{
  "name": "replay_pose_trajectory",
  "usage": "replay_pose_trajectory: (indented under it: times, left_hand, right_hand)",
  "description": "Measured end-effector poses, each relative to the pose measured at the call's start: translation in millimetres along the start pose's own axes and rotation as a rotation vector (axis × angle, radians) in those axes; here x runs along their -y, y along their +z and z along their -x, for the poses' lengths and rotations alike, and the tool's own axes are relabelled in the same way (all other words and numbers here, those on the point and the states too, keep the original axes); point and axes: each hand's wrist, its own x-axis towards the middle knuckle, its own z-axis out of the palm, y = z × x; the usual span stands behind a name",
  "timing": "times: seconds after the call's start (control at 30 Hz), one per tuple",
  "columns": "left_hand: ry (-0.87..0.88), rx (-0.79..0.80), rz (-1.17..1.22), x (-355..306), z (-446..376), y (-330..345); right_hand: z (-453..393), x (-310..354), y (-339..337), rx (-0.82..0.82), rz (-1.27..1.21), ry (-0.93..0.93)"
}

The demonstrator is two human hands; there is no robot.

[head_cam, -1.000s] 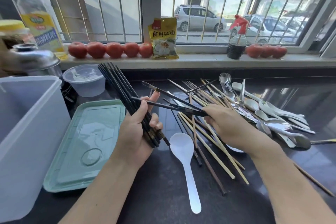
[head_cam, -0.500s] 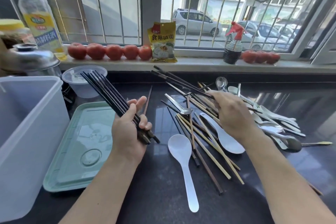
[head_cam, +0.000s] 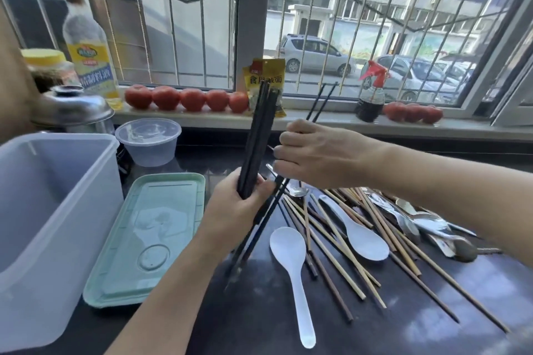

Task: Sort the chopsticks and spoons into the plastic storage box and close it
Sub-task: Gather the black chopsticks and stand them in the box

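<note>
Left hand (head_cam: 239, 204): grips a bundle of black chopsticks (head_cam: 258, 141) near its lower end, held nearly upright above the dark surface (head_cam: 259, 326).
Right hand (head_cam: 326, 153): just right of the bundle, fingers curled round two more black chopsticks (head_cam: 321, 102), whose tips rise toward the window and whose lower ends slant down past the left hand.
Plastic storage box (head_cam: 52, 228): translucent, open, at the near left.
Green lid (head_cam: 150, 236): flat on the surface, between the box and the left forearm.
Loose wooden chopsticks (head_cam: 346, 256): scattered pile, right of centre.
White plastic spoons (head_cam: 291, 265): two, among and beside the pile.
Metal spoons (head_cam: 427, 222): heaped at the right, partly hidden by the right forearm.
Round clear container (head_cam: 148, 144): far side of the lid.
</note>
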Motion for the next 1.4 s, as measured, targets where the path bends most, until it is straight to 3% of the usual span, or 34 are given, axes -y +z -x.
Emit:
replay_pose_trajectory:
  times: [0.07,0.17,0.3,0.37,0.43,0.5,0.57,0.6,0.63,0.67,1.0,1.23,1.4]
  left_hand:
    - [-0.106,0.128,0.143,-6,2,-3]
    - [-0.231,0.161,0.455,-6,1,-14]
    - [-0.287,0.307,0.746,-5,4,-18]
    - [-0.284,0.294,0.780,-3,3,-18]
    - [-0.225,0.209,0.701,-3,2,-18]
    - [-0.070,0.124,0.460,-3,2,-18]
    - [0.086,0.094,0.232,-8,3,-17]
    - [0.132,0.094,0.169,-12,5,-16]
    - [0.161,0.092,0.129,-15,6,-14]
    - [0.174,0.087,0.106,-16,7,-13]
    - [0.113,0.047,0.000,-9,7,-1]
    - [0.036,0.046,-0.018,-8,9,4]
    - [0.004,-0.002,-0.004,-2,7,5]
  right_hand:
    - [-15,-4,-14,-0.045,0.006,-0.058]
    - [-33,-11,-27,-0.051,0.003,-0.052]
    - [-52,0,-19,-0.119,0.082,-0.036]
    - [-55,8,-8,-0.167,0.172,0.060]
    - [-54,16,2,-0.281,0.120,0.323]
    - [-51,22,8,-0.437,-0.277,0.700]
    - [-43,28,-5,-0.505,-1.103,0.903]
    - [-41,31,-10,-0.535,-1.543,0.877]
    - [-41,33,-12,-0.551,-1.830,0.805]
    - [-41,38,-16,-0.560,-1.915,0.747]
    - [-63,82,-19,-0.486,-1.666,0.889]
    - [-63,81,-18,-0.518,-1.764,1.013]
    - [-74,81,-14,-0.447,-1.578,1.039]
